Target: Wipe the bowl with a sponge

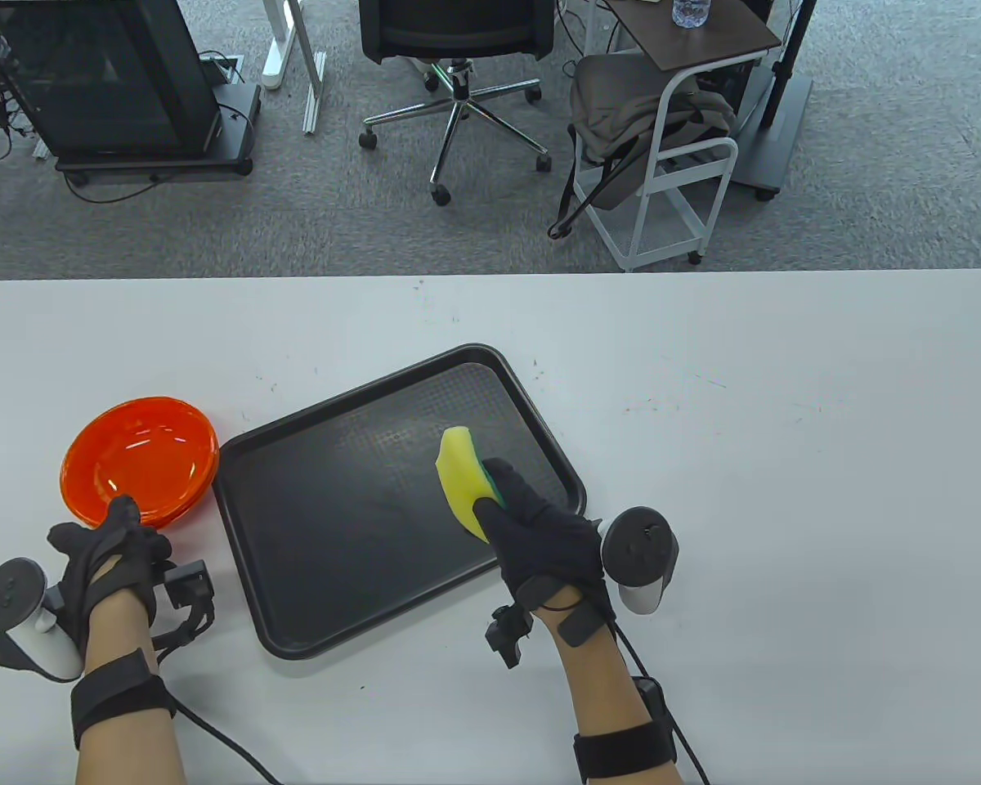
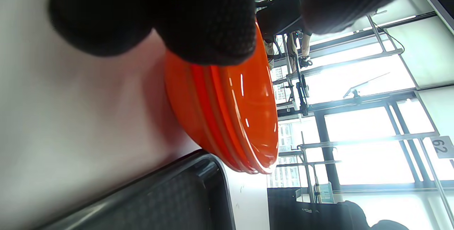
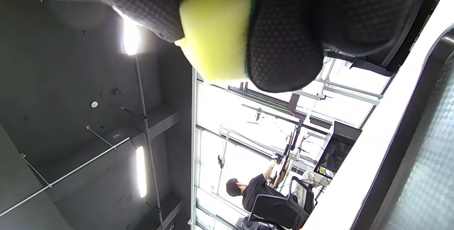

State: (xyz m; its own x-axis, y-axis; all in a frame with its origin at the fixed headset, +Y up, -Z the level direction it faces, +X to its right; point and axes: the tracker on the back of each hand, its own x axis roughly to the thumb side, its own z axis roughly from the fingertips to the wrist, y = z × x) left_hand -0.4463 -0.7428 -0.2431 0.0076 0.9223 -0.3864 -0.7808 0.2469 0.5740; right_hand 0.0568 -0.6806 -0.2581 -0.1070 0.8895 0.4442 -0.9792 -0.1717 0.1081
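Note:
A stack of orange bowls (image 1: 141,459) sits on the white table, left of a black tray (image 1: 360,523). My left hand (image 1: 118,540) grips the near rim of the bowls; in the left wrist view the gloved fingers (image 2: 209,21) lie over the orange rim (image 2: 230,109). My right hand (image 1: 531,531) holds a yellow sponge (image 1: 460,481) with a green backing, raised over the right part of the tray. In the right wrist view the sponge (image 3: 214,35) sits between my gloved fingers (image 3: 283,45).
The tray lies tilted in the middle of the table (image 1: 785,425), its rim (image 2: 198,166) close to the bowls. Beyond the table's far edge stand an office chair (image 1: 458,49), a white cart (image 1: 670,163) and a black cabinet (image 1: 106,82).

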